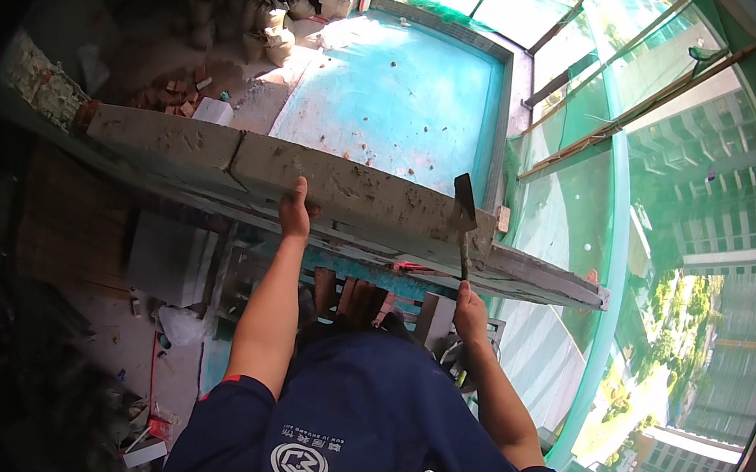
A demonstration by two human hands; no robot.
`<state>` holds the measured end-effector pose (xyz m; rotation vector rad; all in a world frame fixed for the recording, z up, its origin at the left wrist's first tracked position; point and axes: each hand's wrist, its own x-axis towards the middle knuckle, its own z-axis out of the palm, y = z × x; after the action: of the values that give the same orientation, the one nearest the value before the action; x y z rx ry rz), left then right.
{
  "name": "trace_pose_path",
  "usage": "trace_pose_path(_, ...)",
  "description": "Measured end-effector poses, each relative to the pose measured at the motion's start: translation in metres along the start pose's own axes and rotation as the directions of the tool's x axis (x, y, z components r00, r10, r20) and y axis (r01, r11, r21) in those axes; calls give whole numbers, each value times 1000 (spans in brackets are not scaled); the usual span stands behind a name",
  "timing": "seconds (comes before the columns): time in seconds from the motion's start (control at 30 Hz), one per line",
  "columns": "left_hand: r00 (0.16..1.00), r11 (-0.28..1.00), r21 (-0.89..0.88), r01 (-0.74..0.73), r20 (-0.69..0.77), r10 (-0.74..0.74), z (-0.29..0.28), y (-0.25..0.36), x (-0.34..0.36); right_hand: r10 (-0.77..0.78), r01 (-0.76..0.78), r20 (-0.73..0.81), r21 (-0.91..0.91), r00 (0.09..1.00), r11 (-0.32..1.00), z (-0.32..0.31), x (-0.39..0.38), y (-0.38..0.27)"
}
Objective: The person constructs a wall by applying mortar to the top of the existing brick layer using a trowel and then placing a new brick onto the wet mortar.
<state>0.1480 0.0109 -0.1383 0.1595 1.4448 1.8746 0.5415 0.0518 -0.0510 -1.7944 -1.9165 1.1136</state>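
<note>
A low wall of grey blocks (356, 182) runs across in front of me, its top rough and pitted. My left hand (295, 213) is on its near upper edge, one digit stretched up over the block and the other fingers bent against it, partly hidden. Farther right, my right hand (470, 314) is closed round the thin handle of a flat-bladed masonry tool (464, 197). Its dark, narrow blade points away from me and overlaps the wall top near the right end of the upper course.
Beyond the wall lies a blue-coated floor (394, 98) with scattered crumbs. Full sacks (272, 33) and broken red bricks (179, 97) lie at far left. Bricks (357, 301) sit below me near my feet. Glazing with green netting (569, 193) stands at right. A clear plastic bag (181, 325) lies at left.
</note>
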Motion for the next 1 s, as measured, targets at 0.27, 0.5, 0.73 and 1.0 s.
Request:
trace_pose_path(0.27,991,997,72,-31,-127,40,3,7,-9,21,-32,68,166,997,986,-37,-35,-29)
trace_pose_path(0.5,974,932,332,144,-213,-74,-74,-68,-60,-81,88,238,-20,968,996,-50,-55,42)
trace_pose_path(0.73,825,650,548,526,-513,-235,-266,-145,-198,213,126,391,-683,896,720,-51,-21,60)
trace_pose_path(1.0,556,673,48,738,-608,-567,-278,-118,-262,255,265,458,-796,851,544,-75,55,35)
